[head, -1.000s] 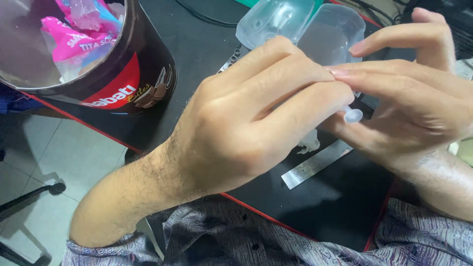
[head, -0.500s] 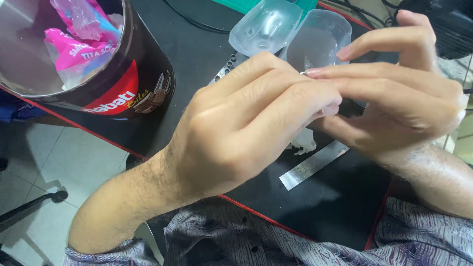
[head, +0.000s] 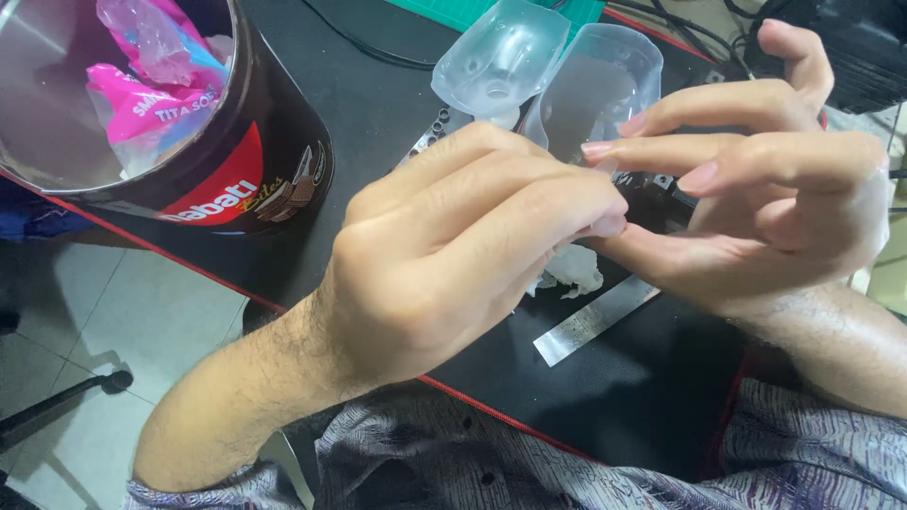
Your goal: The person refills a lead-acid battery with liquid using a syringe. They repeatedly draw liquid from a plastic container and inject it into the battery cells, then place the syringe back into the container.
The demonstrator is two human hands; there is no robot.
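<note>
My left hand (head: 453, 255) reaches in from the lower left with its fingers bunched together, pinching a small pale piece (head: 611, 227) at the fingertips. Most of that piece is hidden. My right hand (head: 765, 198) comes in from the right. Its thumb lies under the same spot and its index and middle fingers stretch over my left fingertips. The hands touch above a black mat (head: 652, 397). Just below them on the mat lies a crumpled white scrap (head: 573, 271), and beside it a flat metal strip (head: 593, 321).
Two clear plastic shells (head: 501, 57) (head: 605, 90) stand behind the hands. A dark round tin (head: 255, 179) holding pink and clear wrappers (head: 151, 94) sits at the left by the red-trimmed desk edge. Black cables run along the back. The tiled floor and a chair base show at lower left.
The view has shifted, so the tin and shells sit higher in the frame. My right fingers have spread and lifted a little. The small piece is more hidden under my left fingertips.
</note>
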